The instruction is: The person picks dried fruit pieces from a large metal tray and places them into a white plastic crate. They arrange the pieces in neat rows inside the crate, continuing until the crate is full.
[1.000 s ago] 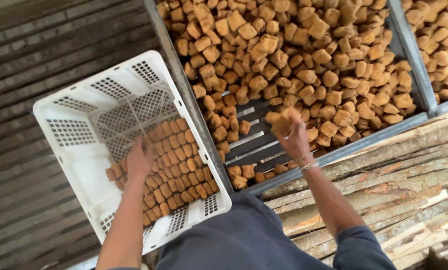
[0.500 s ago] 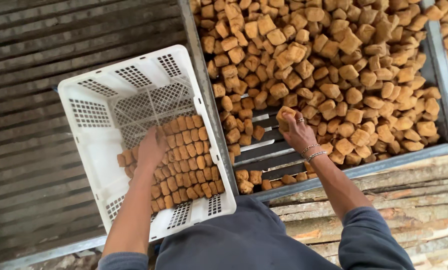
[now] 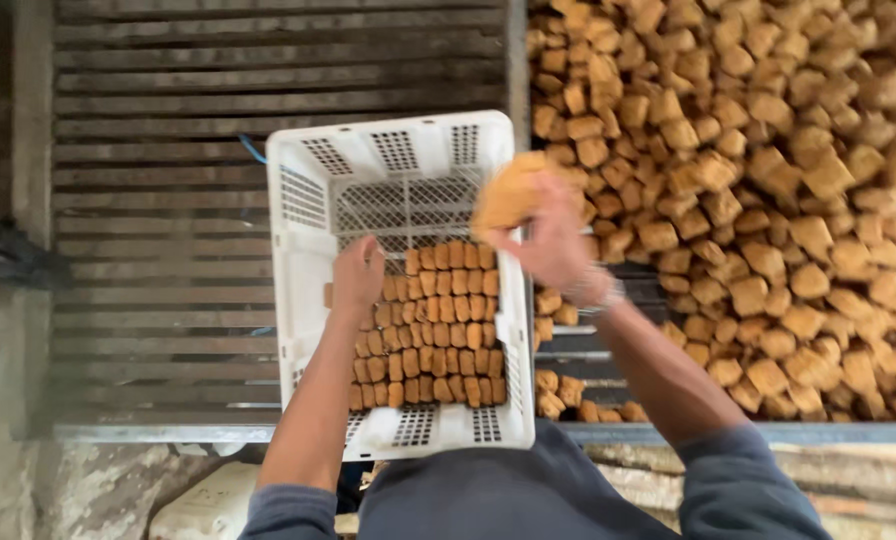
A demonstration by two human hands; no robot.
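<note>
At frame centre the right hand [image 3: 553, 240] gripped a few golden-brown fried cubes [image 3: 508, 195] over the white perforated plastic crate [image 3: 298, 200], best lowered beside the packed rows [image 3: 433, 325] the flat, empty left hand [image 3: 358, 275] steadied.

There was one white plastic crate [image 3: 298, 215], in the centre of the frame. Inside it, the brown fried cubes [image 3: 438, 330] stood packed in five rows, too tightly to count one by one. One loose heap of the same cubes [image 3: 768, 200] filled the right of the frame, far past counting. Two slatted racks [image 3: 168, 200] showed, and two hands: the left hand [image 3: 358, 275] and the right hand [image 3: 548, 240], which held a few cubes, blurred.
</note>
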